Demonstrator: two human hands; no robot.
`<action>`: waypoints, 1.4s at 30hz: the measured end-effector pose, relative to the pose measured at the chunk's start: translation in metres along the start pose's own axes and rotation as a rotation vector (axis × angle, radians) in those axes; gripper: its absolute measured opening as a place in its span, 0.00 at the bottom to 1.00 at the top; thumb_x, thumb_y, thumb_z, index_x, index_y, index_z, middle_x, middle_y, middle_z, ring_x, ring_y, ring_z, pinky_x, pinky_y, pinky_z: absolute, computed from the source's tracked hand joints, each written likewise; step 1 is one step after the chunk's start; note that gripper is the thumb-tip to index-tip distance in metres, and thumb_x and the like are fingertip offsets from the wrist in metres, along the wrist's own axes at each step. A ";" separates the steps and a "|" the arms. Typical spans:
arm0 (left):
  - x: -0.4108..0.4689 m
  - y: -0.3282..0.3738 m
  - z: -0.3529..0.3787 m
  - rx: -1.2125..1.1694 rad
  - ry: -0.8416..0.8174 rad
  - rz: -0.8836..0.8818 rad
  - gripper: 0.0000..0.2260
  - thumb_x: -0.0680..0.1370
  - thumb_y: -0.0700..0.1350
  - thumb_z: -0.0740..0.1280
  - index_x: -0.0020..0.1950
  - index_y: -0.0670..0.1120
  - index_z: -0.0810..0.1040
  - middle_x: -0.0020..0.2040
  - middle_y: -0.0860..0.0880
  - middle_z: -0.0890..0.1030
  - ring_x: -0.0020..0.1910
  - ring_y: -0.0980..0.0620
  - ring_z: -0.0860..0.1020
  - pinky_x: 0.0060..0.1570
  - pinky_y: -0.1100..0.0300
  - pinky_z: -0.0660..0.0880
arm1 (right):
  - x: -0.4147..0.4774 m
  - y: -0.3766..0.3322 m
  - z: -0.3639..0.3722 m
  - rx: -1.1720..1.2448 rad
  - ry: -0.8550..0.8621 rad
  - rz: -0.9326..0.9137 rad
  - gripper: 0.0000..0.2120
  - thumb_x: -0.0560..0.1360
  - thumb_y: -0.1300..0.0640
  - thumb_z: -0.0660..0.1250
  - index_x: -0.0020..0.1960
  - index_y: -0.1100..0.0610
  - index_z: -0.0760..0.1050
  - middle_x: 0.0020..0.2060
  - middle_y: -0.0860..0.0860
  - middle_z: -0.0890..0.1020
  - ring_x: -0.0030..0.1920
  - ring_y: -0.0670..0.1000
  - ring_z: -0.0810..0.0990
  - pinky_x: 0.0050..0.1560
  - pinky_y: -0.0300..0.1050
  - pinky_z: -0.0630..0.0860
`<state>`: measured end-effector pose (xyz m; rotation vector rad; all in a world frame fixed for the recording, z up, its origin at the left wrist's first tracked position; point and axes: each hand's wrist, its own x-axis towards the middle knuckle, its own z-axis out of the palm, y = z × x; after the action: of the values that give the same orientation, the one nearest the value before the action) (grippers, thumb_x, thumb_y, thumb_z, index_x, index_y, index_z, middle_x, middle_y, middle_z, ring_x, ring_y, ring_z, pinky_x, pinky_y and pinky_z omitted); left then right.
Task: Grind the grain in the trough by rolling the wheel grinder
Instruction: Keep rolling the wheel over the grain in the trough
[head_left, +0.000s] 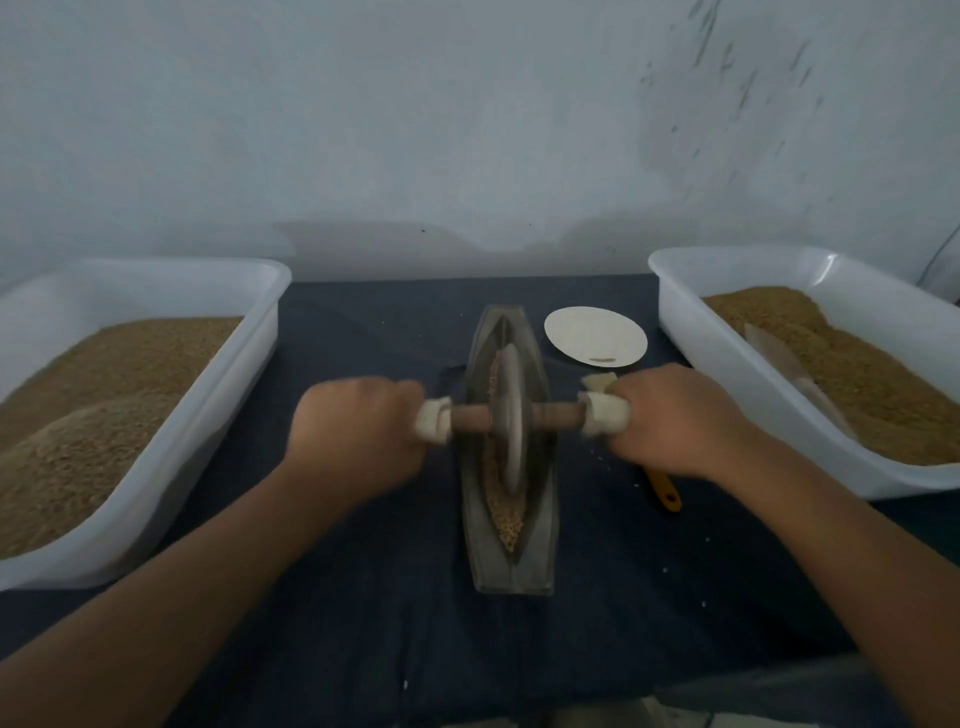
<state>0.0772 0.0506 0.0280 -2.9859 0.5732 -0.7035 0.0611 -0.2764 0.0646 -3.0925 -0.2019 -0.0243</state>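
A boat-shaped grey trough (540, 540) lies lengthwise in the middle of the dark cloth, with tan grain (509, 519) in its groove. The wheel grinder (511, 415) stands upright in the groove near the trough's middle, its wooden axle running left to right. My left hand (358, 431) grips the cloth-wrapped left end of the axle. My right hand (680, 415) grips the wrapped right end. The wheel hides part of the grain under it.
A white tub (249, 322) of grain stands at the left, another white tub (675, 312) with grain and a scoop at the right. A round pale plate (595, 335) lies behind my right hand. An orange-handled tool (665, 491) lies under my right wrist. A wall rises behind.
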 end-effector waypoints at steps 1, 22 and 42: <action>-0.016 -0.001 -0.002 -0.024 0.042 0.034 0.16 0.71 0.56 0.74 0.34 0.52 0.69 0.28 0.54 0.71 0.25 0.47 0.74 0.27 0.60 0.68 | -0.013 -0.003 -0.001 -0.014 0.003 -0.027 0.14 0.65 0.34 0.59 0.36 0.42 0.75 0.29 0.43 0.78 0.32 0.43 0.77 0.32 0.46 0.75; -0.037 0.000 -0.006 -0.055 0.049 0.042 0.19 0.68 0.52 0.80 0.33 0.52 0.69 0.27 0.55 0.68 0.21 0.49 0.69 0.25 0.62 0.65 | -0.021 0.004 0.004 -0.032 0.046 -0.105 0.14 0.64 0.33 0.59 0.37 0.41 0.75 0.28 0.42 0.77 0.31 0.41 0.76 0.32 0.46 0.76; -0.025 -0.001 -0.004 -0.014 0.139 0.104 0.20 0.72 0.52 0.78 0.33 0.50 0.67 0.27 0.53 0.69 0.22 0.48 0.66 0.28 0.62 0.58 | -0.020 0.004 0.005 0.070 -0.038 -0.054 0.20 0.63 0.29 0.57 0.42 0.41 0.77 0.34 0.42 0.82 0.37 0.43 0.80 0.40 0.49 0.80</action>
<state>0.0550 0.0608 0.0206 -2.9104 0.7368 -0.9069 0.0424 -0.2830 0.0586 -3.0189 -0.2819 0.0391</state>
